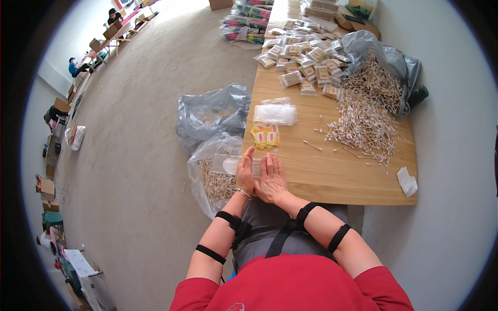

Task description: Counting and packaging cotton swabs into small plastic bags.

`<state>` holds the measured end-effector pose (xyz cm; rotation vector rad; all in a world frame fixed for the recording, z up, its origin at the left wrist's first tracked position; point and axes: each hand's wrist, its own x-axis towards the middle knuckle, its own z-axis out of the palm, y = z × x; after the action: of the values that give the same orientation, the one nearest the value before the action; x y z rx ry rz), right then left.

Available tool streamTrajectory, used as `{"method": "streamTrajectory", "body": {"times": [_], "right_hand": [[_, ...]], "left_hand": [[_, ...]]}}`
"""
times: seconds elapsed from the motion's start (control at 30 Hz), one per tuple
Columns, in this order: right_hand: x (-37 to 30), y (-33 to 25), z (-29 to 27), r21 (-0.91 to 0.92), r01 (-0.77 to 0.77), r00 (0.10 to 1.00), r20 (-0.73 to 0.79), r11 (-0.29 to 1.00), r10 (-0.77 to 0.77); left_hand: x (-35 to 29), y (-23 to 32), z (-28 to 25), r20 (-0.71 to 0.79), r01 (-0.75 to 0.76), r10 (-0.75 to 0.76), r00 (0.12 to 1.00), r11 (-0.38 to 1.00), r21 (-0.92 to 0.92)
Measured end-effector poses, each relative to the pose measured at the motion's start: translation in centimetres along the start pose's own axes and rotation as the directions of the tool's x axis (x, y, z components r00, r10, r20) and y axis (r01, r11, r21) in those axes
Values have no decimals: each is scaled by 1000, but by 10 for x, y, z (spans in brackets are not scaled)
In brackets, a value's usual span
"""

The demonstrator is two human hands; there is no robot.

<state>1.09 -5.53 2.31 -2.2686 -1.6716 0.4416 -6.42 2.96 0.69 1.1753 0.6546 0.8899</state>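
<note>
My left hand (pixel 245 173) stands on its edge at the table's left side, fingers stretched out and close together. My right hand (pixel 271 179) lies flat beside it, fingers extended. Between the two hands shows a row of cotton swabs (pixel 257 167) laid side by side. A clear plastic bag (pixel 224 164) sticks out left of my left hand, past the table edge; whether the fingers touch it is hidden. Just beyond the hands lie yellow-and-white printed cards (pixel 266 136) and a stack of clear bags (pixel 275 114).
Loose swabs (pixel 363 124) spill from a grey plastic sack (pixel 407 65) on the right. Packed swab bags (pixel 306 59) heap farther back. A white paper piece (pixel 407 181) lies near the right corner. Swab-filled sacks (pixel 215 184) stand left of the table. People work at distant tables.
</note>
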Motion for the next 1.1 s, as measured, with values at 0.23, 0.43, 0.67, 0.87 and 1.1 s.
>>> {"method": "streamTrajectory", "body": {"times": [0.23,0.43,0.67,0.87,1.1], "right_hand": [[1,1,3,0,14,999,-30,1000,-14],[-4,3,0,-28,69,998,-1,997,-69],[-1,0,5,5,37,999,4,999,-37],[4,-14,10,-45,51,996,-72,998,-55],[7,-26,16,-12,32,999,-38,999,-33]], "left_hand": [[1,0,-4,13,22,-23,1000,993,115],[-1,-12,-3,-55,-66,79,995,974,217],[6,27,-24,115,-86,51,992,945,315],[25,70,-71,398,-414,-214,892,-38,909],[30,79,-71,409,-401,-276,870,90,912]]}}
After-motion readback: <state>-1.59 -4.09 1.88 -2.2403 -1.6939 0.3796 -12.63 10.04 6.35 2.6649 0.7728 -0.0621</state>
